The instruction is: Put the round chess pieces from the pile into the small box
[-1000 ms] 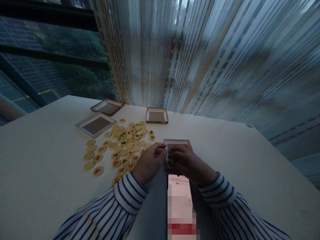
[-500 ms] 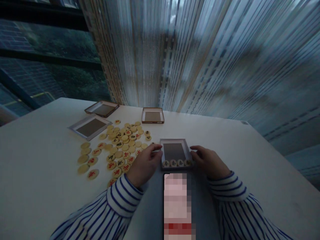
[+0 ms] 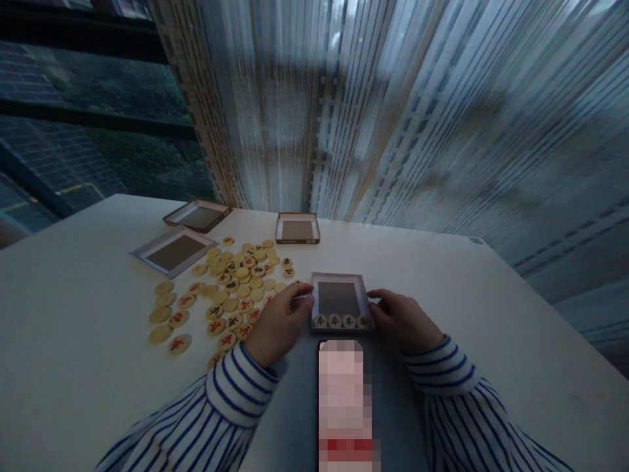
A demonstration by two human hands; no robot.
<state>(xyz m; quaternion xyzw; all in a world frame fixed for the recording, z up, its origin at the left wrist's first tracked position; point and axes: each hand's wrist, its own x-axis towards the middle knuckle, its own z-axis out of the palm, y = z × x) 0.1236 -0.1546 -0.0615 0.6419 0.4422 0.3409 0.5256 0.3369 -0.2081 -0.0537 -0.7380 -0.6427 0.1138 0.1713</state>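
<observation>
A shallow square box [image 3: 339, 298] lies in front of me, with several xiangqi pieces [image 3: 335, 321] lined up along its near side, dark characters facing up. My left hand [image 3: 278, 324] has its thumb and index finger closed against the box's left wall. On the opposite wall, the curled fingertips of my right hand [image 3: 410, 321] press in. Left of the box spreads a heap of loose xiangqi pieces [image 3: 243, 272], some showing red or black characters, others blank side up. My left hand and sleeve hide part of the heap.
A phone with a blurred screen [image 3: 341, 393] lies just below the box. Farther back on the white table [image 3: 417, 262] are a brown-edged box part [image 3: 297, 240], another one [image 3: 181, 216] and a pale tray [image 3: 152, 252]. A striped curtain [image 3: 295, 131] hangs behind.
My right fingers have come in slightly to the box's right wall. The whole view has shifted a little; the pieces in the box keep their row.
</observation>
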